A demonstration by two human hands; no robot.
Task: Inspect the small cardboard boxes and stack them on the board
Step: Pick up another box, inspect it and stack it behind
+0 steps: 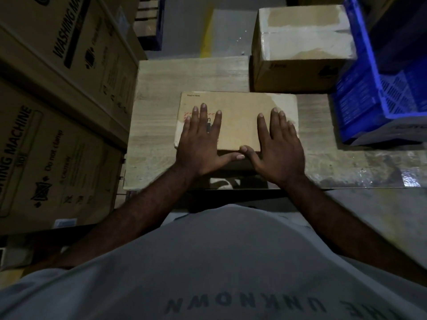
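A small flat cardboard box (240,112) lies on the pale wooden board (161,88) in the middle of the view. My left hand (201,139) rests flat on the box's left half, fingers straight and spread. On the right half lies my right hand (279,144), also flat with straight fingers. Both thumbs meet at the box's near edge. A taller taped cardboard box (302,47) stands on the board's far right corner, just behind the flat one.
Large washing machine cartons (57,100) wall off the left side. A blue plastic crate (383,88) stands at the right, beside the board. Grey floor with a yellow line (205,35) runs beyond the board.
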